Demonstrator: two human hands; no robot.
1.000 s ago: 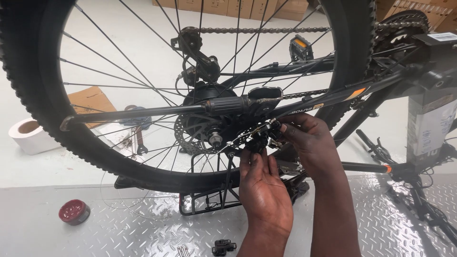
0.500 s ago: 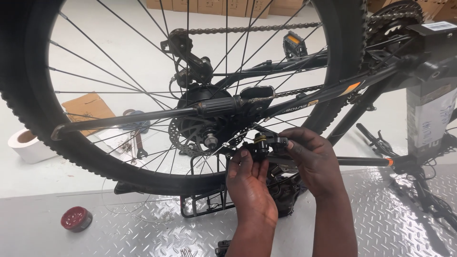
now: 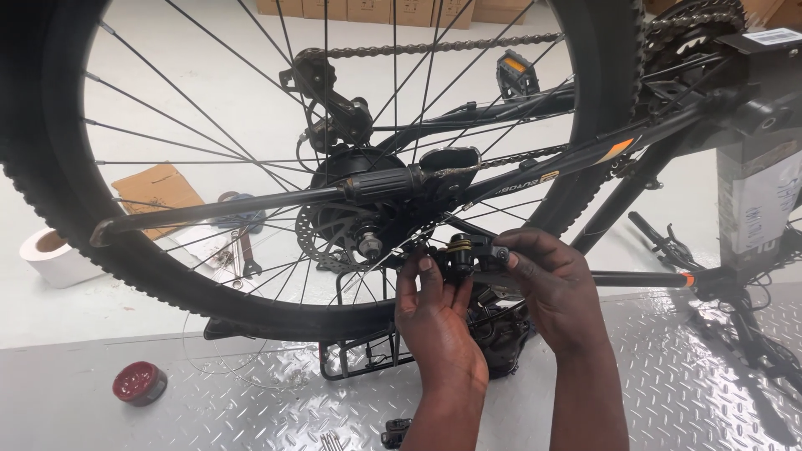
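From the left I count one paper roll (image 3: 52,255), one red lid (image 3: 139,382) and one spoked wheel (image 3: 50,192). My left hand (image 3: 439,321) pinches the one black brake caliper (image 3: 466,253) beside the hub; my right hand (image 3: 555,288) clasps its other end, both hands closed on it

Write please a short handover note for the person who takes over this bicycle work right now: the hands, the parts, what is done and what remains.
Left hand: fingertips on the small black brake caliper from below.
Right hand: grips the same caliper from the side.
The caliper sits by the disc rotor of the rear wheel; the bicycle is upside down.
Done: caliper held at the frame.
Left: whether it is bolted cannot be seen. A red round tin lies on the metal floor plate.
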